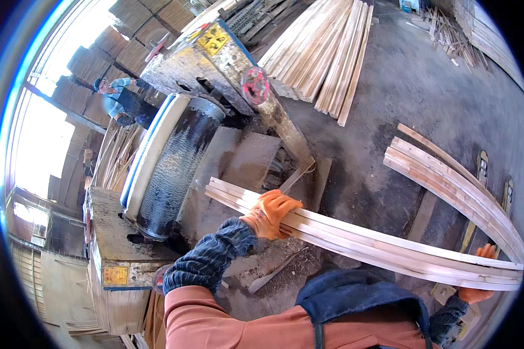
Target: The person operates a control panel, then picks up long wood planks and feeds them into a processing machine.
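Observation:
A bundle of several long pale wooden strips (384, 244) lies across in front of me. It runs from the roller machine on the left to the right edge of view. My left hand (271, 213), in an orange glove, is closed over the bundle near its left end. My right hand (476, 294), gloved in orange too, wraps the bundle from below near the right end, with fingertips showing above it. The strips' left ends point at the machine's dark textured roller (177, 160) and stay apart from it.
The machine's rusty frame (291, 131) carries a red handwheel (255, 85). Stacked strips (320, 52) lie on the floor beyond it, and more strips (448, 186) rest at right. Behind the roller stands a co-worker (122, 99) beside a wood pile (115, 154).

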### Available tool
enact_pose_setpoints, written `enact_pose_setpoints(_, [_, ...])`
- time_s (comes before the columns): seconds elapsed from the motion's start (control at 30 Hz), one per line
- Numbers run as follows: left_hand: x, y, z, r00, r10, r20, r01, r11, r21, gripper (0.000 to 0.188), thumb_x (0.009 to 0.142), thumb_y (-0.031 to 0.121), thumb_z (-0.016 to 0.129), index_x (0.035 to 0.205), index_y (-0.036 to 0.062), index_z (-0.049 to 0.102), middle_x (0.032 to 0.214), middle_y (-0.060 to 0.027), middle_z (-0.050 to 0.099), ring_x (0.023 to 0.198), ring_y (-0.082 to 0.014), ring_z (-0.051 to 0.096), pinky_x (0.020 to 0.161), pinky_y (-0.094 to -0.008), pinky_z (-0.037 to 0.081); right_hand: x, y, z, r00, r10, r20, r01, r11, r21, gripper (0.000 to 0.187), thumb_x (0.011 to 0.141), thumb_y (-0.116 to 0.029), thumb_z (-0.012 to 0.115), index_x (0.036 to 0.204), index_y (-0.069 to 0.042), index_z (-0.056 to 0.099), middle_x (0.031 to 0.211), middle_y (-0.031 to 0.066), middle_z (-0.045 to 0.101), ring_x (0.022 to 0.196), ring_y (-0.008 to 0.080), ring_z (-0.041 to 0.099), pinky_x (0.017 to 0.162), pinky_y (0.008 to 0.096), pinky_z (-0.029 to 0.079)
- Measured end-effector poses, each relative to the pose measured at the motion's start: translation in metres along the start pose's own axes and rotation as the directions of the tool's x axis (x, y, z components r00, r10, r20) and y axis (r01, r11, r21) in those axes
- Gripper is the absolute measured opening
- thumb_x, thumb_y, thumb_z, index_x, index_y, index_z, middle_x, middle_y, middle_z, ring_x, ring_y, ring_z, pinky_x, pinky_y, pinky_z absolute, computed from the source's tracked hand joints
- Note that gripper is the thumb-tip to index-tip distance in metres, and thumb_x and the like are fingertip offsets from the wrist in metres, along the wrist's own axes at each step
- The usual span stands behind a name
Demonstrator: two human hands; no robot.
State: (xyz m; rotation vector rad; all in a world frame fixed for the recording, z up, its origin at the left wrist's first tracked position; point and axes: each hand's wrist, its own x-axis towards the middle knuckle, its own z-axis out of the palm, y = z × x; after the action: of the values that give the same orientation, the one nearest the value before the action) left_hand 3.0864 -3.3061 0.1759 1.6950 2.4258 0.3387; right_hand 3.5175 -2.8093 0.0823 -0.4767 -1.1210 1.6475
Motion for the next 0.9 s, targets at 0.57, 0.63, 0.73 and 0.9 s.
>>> enact_pose_setpoints(0.57, [-0.050,-0.061,0.006,0.955,0.001,0.297,-0.020,0.998,0.060,0.086,0.063,0.040,0.087,0.133,0.0024,0.056,0.113,-0.0203,0.066,0.108,-0.0377,0.060,0.100,-0.0478,0.046,-0.173,0.161,0.131,0.980,0.060,0.190,-0.153,0.838,0.524,0.062,0.094,-0.054,0.051,0.137,-0.010,0.057,0.135,0.0078,0.059,0.125,0.0291,0.055,0.113,0.0467,0.038])
enact_pose_setpoints(0.63, [-0.020,-0.008,0.053,0.983,0.116,0.143,-0.102,0.990,-0.101,0.086,0.066,0.047,0.084,0.133,0.0013,0.054,0.118,-0.0205,0.066,0.112,-0.0382,0.061,0.102,-0.0472,0.046,-0.200,0.185,0.144,0.950,0.066,0.306,-0.160,0.943,0.292,0.066,0.096,-0.057,0.048,0.141,-0.009,0.052,0.141,0.0088,0.054,0.132,0.0308,0.050,0.116,0.0470,0.036])
enact_pose_setpoints(0.73, [0.019,0.054,0.082,0.980,0.074,0.184,-0.055,0.993,-0.102,0.095,0.067,0.050,0.084,0.140,0.0007,0.048,0.130,-0.0202,0.062,0.122,-0.0376,0.059,0.107,-0.0464,0.044,-0.252,0.203,0.177,0.940,0.252,0.232,-0.074,0.811,-0.580,0.085,0.095,-0.070,0.044,0.152,-0.006,0.041,0.154,0.0124,0.043,0.143,0.0355,0.039,0.118,0.0465,0.032])
enact_pose_setpoints(0.9, [0.010,0.021,0.101,0.973,0.120,0.199,-0.100,0.989,-0.109,0.098,0.068,0.044,0.087,0.146,0.0033,0.045,0.140,-0.0200,0.057,0.129,-0.0355,0.055,0.113,-0.0448,0.041,-0.272,0.147,0.190,0.457,0.886,0.079,-0.875,0.463,-0.143,0.077,0.097,-0.064,0.050,0.147,-0.005,0.049,0.146,0.0163,0.054,0.134,0.0354,0.051,0.114,0.0453,0.040])
